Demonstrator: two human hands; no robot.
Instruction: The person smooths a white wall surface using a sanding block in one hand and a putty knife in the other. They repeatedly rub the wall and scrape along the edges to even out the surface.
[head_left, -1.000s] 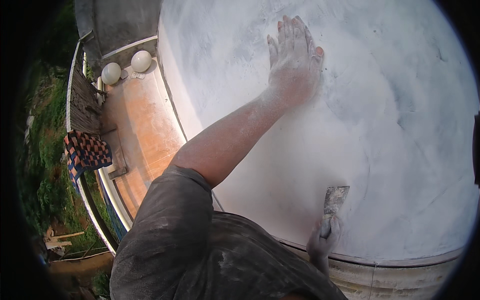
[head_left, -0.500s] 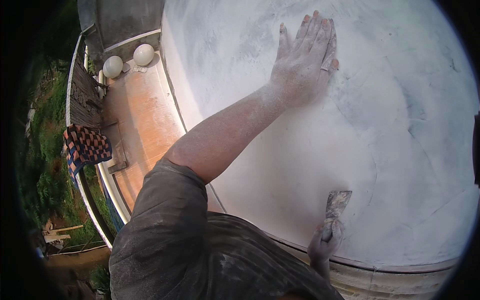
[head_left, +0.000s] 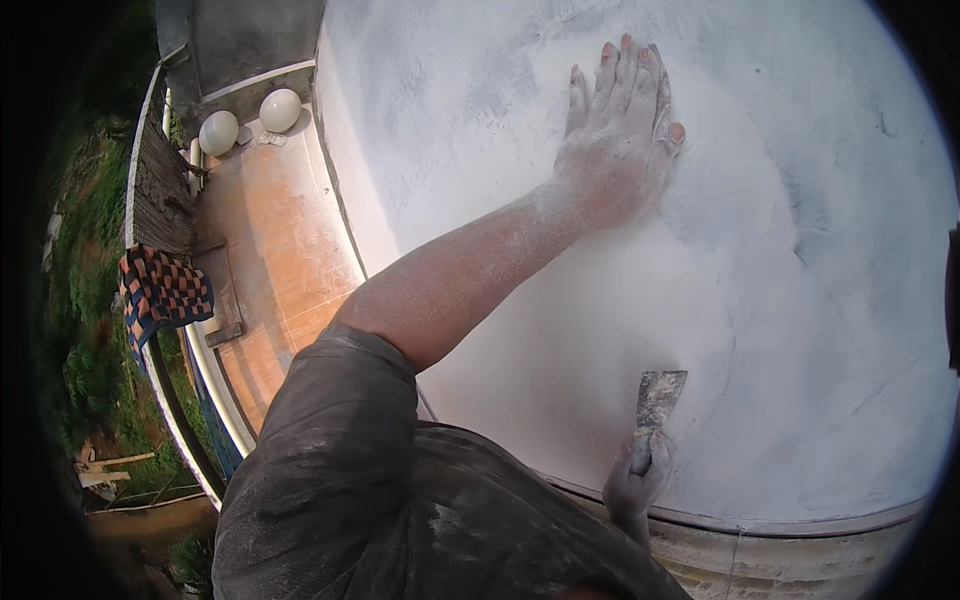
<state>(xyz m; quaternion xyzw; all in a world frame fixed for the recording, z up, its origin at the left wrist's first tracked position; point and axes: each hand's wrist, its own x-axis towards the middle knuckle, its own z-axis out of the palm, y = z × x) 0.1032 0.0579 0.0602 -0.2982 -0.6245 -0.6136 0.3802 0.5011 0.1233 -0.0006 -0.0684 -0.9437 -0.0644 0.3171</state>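
Observation:
My left hand (head_left: 615,160) lies pressed flat against a white, plastered wall (head_left: 480,330), its fingers stretched upward and coated in white dust. Along the index finger, on the thumb side, shows the edge of a thin, dusty sheet (head_left: 663,103), apparently sandpaper; the rest is hidden under the palm. Lower down, my right hand (head_left: 640,475) grips the handle of a putty knife (head_left: 660,398), whose stained, flared blade points up, in front of the wall. Pale dust also covers my left forearm.
On the left, a tiled orange floor (head_left: 270,280) runs beside the wall, with two white globes (head_left: 280,110) at its far end. A railing bears a checkered woven cloth (head_left: 165,295); greenery lies beyond it. A ledge (head_left: 780,565) edges the wall's bottom.
My left hand has slid slightly down and to the right across the wall, still flat. The putty knife stays in my right hand, its blade tilted a little differently. The whole view has shifted slightly.

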